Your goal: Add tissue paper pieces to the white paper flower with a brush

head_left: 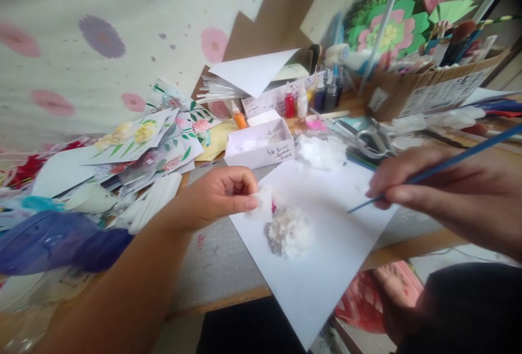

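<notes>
Paper sheet [326,278] lies slanted over the table [228,298] edge, apparently as a clean base. Right hand [444,191] grips a thin blue brush [460,159] pencil-fashion, angled down toward the sheet; left hand [216,196] pinches a white petal piece [265,202] at the paper flower [291,231], likely steadying it. Brush tip and petal edges blur

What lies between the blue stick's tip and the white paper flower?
In the head view, only bare white sheet; the right hand holds the blue stick short of the white paper flower.
</notes>
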`<act>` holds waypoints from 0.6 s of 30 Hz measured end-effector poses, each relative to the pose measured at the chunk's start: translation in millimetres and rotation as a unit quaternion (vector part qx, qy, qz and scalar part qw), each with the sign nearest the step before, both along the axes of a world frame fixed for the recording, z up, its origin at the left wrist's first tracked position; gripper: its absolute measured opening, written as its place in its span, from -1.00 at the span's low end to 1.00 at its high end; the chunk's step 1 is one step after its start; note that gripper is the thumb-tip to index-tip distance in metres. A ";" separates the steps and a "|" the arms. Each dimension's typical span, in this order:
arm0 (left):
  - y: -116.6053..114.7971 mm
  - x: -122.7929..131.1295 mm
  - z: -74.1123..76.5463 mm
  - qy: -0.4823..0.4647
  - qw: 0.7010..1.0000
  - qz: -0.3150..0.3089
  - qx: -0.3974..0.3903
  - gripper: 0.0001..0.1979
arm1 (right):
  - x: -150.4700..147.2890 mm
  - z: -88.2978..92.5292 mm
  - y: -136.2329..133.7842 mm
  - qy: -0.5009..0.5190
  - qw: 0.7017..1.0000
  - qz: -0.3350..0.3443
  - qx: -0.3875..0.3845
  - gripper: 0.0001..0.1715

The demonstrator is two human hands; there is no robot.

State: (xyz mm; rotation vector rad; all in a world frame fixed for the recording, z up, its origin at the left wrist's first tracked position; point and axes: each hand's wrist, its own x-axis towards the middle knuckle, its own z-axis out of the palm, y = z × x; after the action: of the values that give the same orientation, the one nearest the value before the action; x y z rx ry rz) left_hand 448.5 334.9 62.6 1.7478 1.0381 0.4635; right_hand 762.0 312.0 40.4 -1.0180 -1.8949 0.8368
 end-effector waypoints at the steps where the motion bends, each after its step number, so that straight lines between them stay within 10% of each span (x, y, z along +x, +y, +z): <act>1: 3.4 7.6 -8.0 -0.016 1.000 0.000 -0.018 -0.84 | -7.4 -1.6 1.2 -0.008 0.999 0.038 -0.012 -0.85; 8: 22.3 -5.0 -48.5 -0.126 0.987 0.079 -0.061 -0.88 | -36.2 -18.1 11.9 -0.010 0.987 0.096 -0.125 -0.82; 18: 23.4 -13.9 -33.4 0.097 0.989 -0.090 -0.069 -0.90 | -88.2 -21.8 53.4 0.030 0.981 0.132 -0.141 -0.83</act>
State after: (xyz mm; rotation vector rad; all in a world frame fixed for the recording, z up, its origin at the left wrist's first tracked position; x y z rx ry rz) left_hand 434.6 358.3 29.3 1.7677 1.0102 0.1070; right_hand 673.8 365.4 18.6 -0.9032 -1.9212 1.3055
